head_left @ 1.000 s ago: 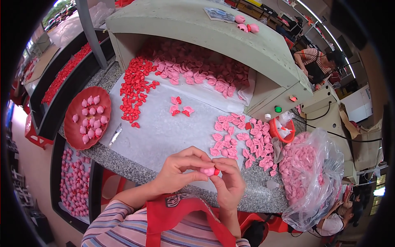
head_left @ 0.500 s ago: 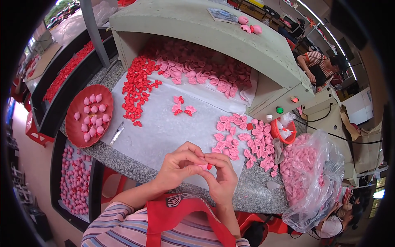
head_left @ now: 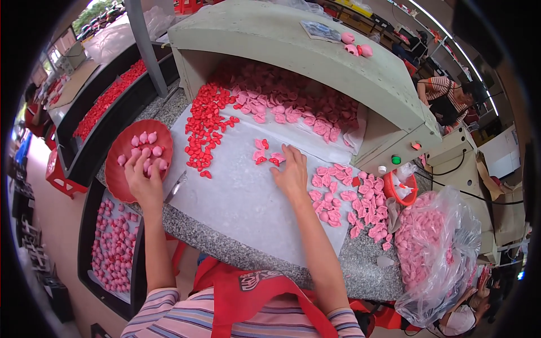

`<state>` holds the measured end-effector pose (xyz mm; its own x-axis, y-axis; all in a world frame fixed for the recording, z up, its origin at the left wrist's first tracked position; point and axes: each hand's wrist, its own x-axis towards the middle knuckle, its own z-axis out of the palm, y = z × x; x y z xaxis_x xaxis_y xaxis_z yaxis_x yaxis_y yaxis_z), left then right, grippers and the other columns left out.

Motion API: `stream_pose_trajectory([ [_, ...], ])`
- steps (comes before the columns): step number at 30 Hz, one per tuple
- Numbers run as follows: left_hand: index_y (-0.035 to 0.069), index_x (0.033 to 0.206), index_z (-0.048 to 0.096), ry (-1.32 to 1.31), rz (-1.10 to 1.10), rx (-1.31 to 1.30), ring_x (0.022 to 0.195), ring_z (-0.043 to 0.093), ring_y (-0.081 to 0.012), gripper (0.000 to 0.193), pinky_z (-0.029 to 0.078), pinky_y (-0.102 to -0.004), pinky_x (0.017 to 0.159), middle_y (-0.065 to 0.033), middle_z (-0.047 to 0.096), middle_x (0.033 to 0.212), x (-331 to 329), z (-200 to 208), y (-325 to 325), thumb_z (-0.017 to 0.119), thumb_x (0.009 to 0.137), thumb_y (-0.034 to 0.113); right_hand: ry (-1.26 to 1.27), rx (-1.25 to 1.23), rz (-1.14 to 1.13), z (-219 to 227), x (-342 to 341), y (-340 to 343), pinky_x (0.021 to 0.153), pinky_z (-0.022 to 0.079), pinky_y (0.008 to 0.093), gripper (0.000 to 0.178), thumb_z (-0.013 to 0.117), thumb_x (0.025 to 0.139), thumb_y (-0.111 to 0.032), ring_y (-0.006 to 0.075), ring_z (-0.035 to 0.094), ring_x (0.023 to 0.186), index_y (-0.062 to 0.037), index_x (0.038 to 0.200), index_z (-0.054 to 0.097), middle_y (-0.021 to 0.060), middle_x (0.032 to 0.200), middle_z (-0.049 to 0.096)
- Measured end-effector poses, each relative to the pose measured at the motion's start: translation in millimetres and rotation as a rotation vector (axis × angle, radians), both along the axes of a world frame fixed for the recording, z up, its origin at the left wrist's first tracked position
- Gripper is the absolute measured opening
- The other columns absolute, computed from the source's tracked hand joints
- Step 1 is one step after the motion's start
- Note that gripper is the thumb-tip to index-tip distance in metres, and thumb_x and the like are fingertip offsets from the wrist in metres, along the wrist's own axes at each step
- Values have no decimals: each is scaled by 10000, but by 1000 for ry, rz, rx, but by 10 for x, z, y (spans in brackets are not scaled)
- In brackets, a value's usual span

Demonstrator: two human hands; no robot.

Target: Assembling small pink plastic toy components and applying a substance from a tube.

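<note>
My left hand (head_left: 145,179) reaches into the red scalloped bowl (head_left: 117,143). Its fingers are bent down around a pink ball-shaped piece (head_left: 147,164), partly hidden by them; other pink balls (head_left: 152,137) lie alongside. Over the white sheet (head_left: 236,203), my right hand (head_left: 294,176) is open, thumb and fingers apart. Its fingertips come close to a pink petal-like piece with a red part (head_left: 276,158), one of a small group. A similar pink-and-red piece (head_left: 260,155) lies just left of it.
Small red pieces (head_left: 205,127) and pink cupped pieces (head_left: 270,107) spread under the pale metal hood (head_left: 293,39). More pink pieces (head_left: 327,194) lie on the right, near an orange-red basket (head_left: 407,197) and a stuffed plastic bag (head_left: 434,242). A metal blade-like tool (head_left: 176,187) lies beside the bowl.
My hands, together over the sheet on a small pink-and-red piece before, have separated. The left has gone to the bowl, the right forward to the small group of pieces. The view has shifted slightly.
</note>
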<state>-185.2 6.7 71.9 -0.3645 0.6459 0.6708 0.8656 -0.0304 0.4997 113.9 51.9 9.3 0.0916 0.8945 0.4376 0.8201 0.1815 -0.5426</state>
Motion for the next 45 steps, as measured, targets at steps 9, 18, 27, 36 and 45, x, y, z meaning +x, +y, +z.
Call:
stream_pose_trajectory([
  [9,-37,1154,487,-1645,-946,-636,985,564,-210,368,448,-316,854,-127,564,1080,1448,-323,-184,521,871,195,326,-88,160,479,224,-600,758,437,308,353,694,637,-101,228,525,888,-34,971,600,89,926,585],
  [18,-12,1217,405,-2103,-1398,-1331,1071,518,-298,416,480,-343,862,-197,514,1139,3160,-529,-437,483,891,235,197,28,-120,688,1596,-1955,755,432,315,484,714,610,-35,223,483,971,-16,1062,539,114,1064,498],
  [27,17,1259,347,-2200,-1267,-1405,1117,476,-320,435,462,-362,893,-199,504,1136,3605,-174,-647,471,897,224,364,267,-1118,-335,3133,-2700,746,445,311,498,710,677,-63,194,506,914,34,1111,486,126,1054,530],
  [36,20,1263,347,-2230,-1314,-1291,1133,464,-304,450,416,-368,941,-158,491,1153,3051,-33,-665,505,879,195,505,227,-1037,-227,2613,-2352,797,428,340,286,651,724,-92,247,551,900,28,957,537,154,974,573],
  [45,43,1245,377,-2349,-1156,-1183,1116,472,-314,393,441,-389,921,-182,490,1151,3002,-211,-620,479,887,169,-147,-9,-836,-338,2827,-2195,769,406,400,432,726,647,-147,322,516,855,-29,1032,572,152,932,574],
])
